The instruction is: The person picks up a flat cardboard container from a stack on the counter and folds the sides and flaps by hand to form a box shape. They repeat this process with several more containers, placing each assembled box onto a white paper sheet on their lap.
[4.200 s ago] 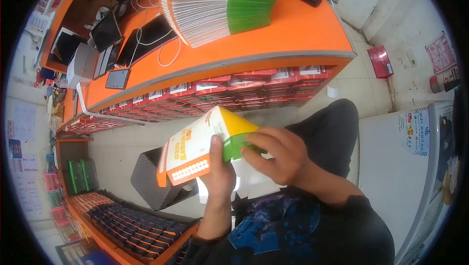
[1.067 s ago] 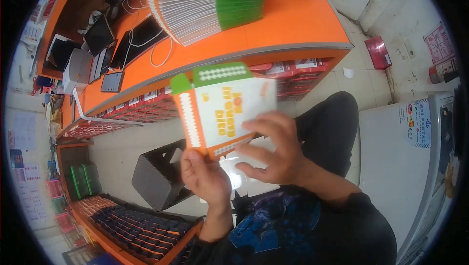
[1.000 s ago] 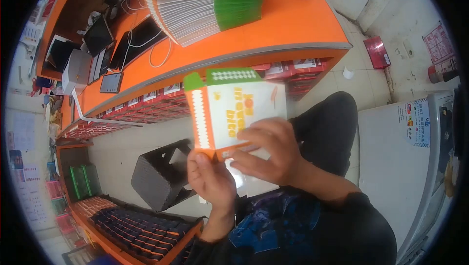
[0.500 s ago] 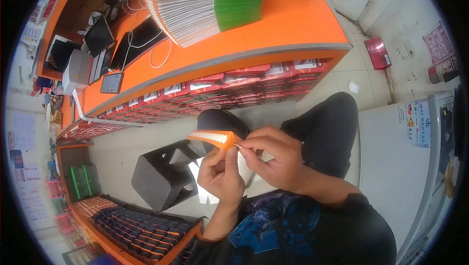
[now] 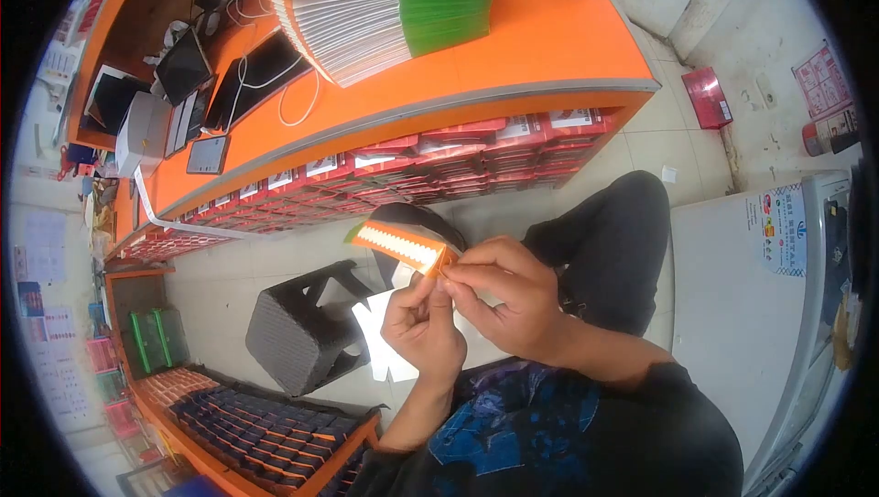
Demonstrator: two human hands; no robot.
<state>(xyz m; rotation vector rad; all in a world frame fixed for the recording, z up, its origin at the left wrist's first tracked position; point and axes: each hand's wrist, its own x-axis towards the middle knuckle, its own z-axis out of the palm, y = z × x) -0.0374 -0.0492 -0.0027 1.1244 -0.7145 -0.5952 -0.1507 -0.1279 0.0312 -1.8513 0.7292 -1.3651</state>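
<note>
Beside counter edge [image 5: 430, 114], carton [image 5: 398, 243] above floor [image 5: 275, 270]

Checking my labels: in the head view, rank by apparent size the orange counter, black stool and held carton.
1. orange counter
2. black stool
3. carton, seen edge-on, pinched by left hand and right hand

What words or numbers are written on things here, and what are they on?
No text reads clearly.
On the folded carton, pinched by the left hand and right hand: edge-on, print hidden.
On the sticker of the white cabinet: blurred.
On the red boxes under the counter: too small.
On the wall posters: blurred.
</note>
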